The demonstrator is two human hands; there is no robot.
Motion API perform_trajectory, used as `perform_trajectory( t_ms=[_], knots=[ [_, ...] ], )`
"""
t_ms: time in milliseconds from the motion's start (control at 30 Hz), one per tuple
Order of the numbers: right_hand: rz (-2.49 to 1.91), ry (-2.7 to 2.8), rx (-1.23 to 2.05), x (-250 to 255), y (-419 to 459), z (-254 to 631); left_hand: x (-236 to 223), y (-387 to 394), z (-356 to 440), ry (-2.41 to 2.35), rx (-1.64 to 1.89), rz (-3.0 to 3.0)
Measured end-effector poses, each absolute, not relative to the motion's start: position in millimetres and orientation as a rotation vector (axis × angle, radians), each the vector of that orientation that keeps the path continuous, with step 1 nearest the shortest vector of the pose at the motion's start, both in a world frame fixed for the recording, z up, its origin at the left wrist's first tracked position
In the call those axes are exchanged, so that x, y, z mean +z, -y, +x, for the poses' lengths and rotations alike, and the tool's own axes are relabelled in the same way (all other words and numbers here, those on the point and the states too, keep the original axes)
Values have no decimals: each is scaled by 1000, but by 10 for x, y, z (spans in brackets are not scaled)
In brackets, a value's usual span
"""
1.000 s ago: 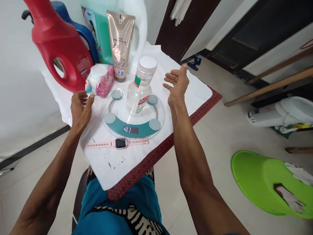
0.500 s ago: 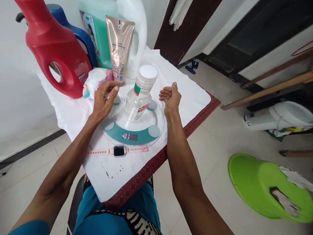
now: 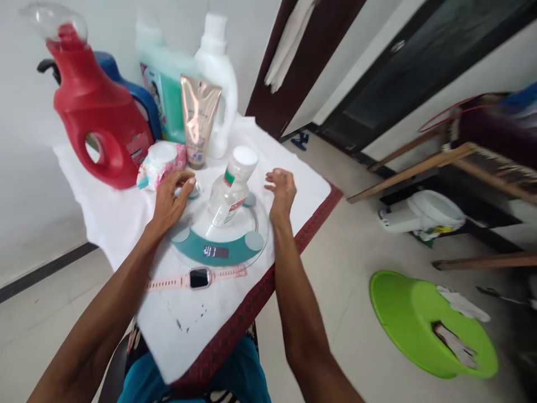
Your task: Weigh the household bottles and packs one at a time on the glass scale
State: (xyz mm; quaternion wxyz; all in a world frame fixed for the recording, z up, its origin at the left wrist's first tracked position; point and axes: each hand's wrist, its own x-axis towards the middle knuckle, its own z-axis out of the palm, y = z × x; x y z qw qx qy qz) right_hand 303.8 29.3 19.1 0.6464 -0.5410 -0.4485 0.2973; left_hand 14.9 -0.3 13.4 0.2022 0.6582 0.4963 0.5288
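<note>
A clear plastic bottle with a white cap and a red-and-white label stands on a round glass scale, whose teal band carries a lit display too small to read. To the bottle's left, my left hand hovers at the scale's edge, fingers curved and apart, holding nothing. On the other side, my right hand is raised beside the scale with its fingers loosely bent and nothing in them. Neither hand touches the bottle. In front of the scale lies a pink-strapped smartwatch.
Behind the scale stand a red jug, a blue jug, a green bottle, a white bottle, a bronze tube and a wipes pack. On the floor at right are a green basin and a white bucket.
The camera view has shifted, showing more of the room at the right. My right hand's fingers are more bent than before. The bottle still stands on the scale.
</note>
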Motion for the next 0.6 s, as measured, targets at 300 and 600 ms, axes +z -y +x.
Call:
perform_trajectory(
  t_ms=[300, 600],
  knots=[
    [-1232, 1415, 793, 471, 358, 2397, 209, 57, 86, -1480, 1493, 1747],
    [-1249, 1421, 822, 487, 293, 2422, 325, 97, 23, -1601, 1613, 1845]
  ],
)
